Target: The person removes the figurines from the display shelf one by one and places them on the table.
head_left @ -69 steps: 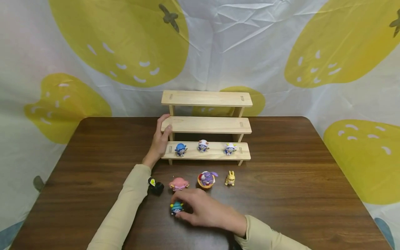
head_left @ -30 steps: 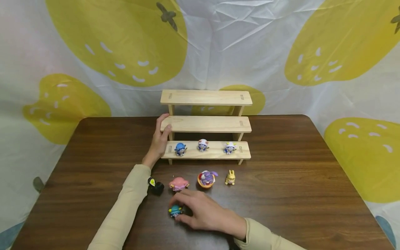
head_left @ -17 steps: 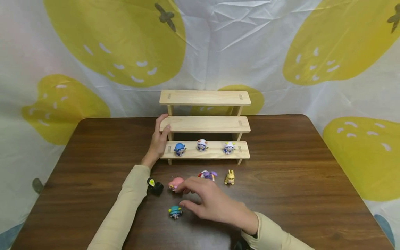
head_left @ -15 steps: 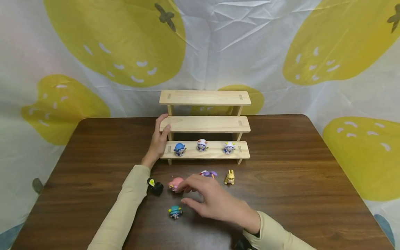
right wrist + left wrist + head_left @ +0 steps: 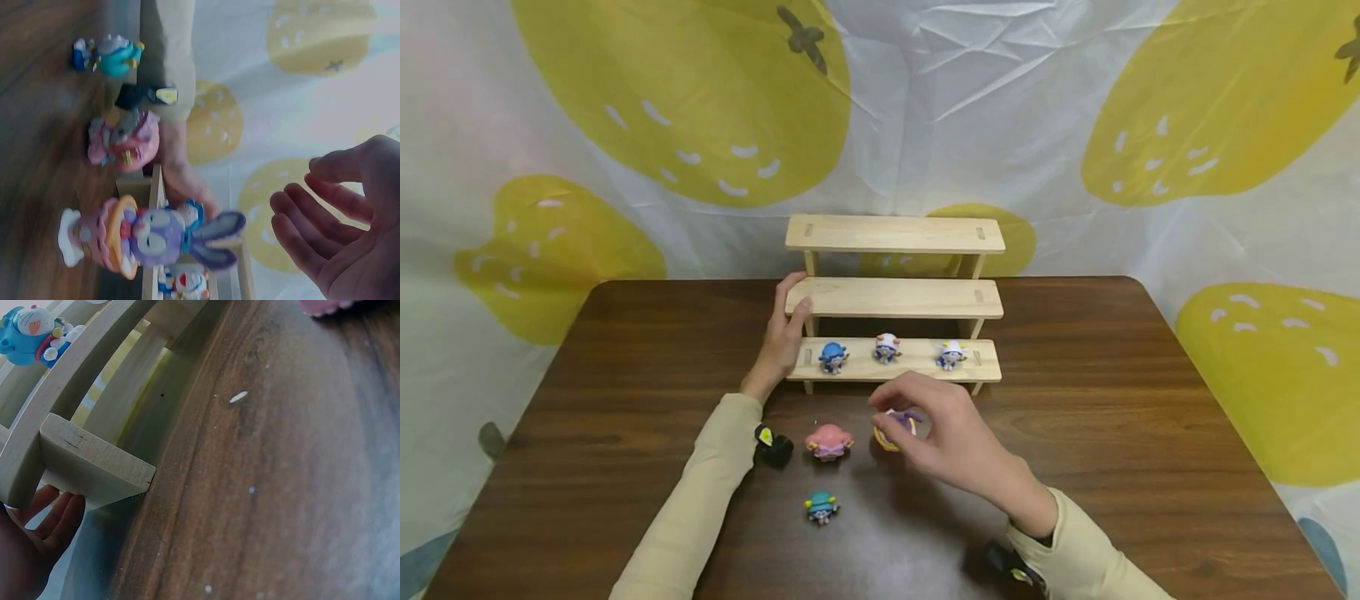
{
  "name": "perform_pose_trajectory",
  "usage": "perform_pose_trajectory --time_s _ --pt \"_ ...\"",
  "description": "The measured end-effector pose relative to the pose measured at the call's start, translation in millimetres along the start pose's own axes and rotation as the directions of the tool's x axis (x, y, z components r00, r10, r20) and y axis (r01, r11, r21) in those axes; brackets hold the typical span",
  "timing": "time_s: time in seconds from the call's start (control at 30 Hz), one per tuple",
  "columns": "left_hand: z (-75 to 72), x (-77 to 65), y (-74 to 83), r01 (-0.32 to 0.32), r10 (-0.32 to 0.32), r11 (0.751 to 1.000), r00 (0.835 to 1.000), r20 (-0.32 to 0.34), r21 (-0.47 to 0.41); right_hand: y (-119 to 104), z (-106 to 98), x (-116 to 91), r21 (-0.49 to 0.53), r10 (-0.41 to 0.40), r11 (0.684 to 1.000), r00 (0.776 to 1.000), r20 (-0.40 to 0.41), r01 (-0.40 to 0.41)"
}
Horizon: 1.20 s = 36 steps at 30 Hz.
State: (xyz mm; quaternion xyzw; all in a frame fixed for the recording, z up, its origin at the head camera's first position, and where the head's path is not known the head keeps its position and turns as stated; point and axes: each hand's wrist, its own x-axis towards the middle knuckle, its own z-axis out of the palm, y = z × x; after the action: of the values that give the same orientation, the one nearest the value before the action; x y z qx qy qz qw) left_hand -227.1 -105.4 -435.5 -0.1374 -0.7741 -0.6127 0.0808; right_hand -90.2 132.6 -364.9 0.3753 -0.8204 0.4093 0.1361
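Observation:
A three-step wooden display shelf stands at the back of the table. My left hand grips the left end of its middle step, thumb on top; the left wrist view shows its fingers by the side support. My right hand hovers with loosely bent fingers over a purple rabbit figurine in an orange-rimmed cup, partly hiding it in the head view. Nothing is between its fingers. Left of it sits a pink-hatted figurine, with a teal-hatted figurine nearer the front.
On the lowest step stand a blue-hatted figurine and two white-hatted ones, one in the middle and one at the right. A cloth with yellow fruit prints hangs behind the brown table.
My right hand has let go of the teal-hatted figurine and moved right and back, over the purple rabbit. It now hides the yellow rabbit figurine. My left hand has stayed put.

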Motion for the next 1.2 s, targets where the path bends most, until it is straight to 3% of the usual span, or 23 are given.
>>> perform_pose_trajectory --time_s 0.23,0.47,0.77,1.2 --pt "0.6 -0.1 0.8 0.008 -0.008 1.0 1.0 -0.001 -0.009 15.4 -14.3 2.0 -0.07 0.024 0.997 0.99 -0.14 -0.034" --pt "1.2 0.1 0.8 0.022 -0.022 1.0 1.0 -0.003 -0.018 32.8 -27.1 2.9 -0.126 0.14 0.977 0.96 -0.24 -0.174" --pt "1.2 0.7 -1.2 0.024 -0.024 0.999 1.0 -0.003 -0.026 59.0 -32.3 -2.8 -0.189 0.257 0.931 0.927 -0.273 -0.314" --pt "0.0 0.3 -2.7 0.026 -0.026 1.0 1.0 -0.003 -0.013 78.3 -30.7 -9.3 -0.212 0.319 0.905 0.919 -0.233 -0.368"
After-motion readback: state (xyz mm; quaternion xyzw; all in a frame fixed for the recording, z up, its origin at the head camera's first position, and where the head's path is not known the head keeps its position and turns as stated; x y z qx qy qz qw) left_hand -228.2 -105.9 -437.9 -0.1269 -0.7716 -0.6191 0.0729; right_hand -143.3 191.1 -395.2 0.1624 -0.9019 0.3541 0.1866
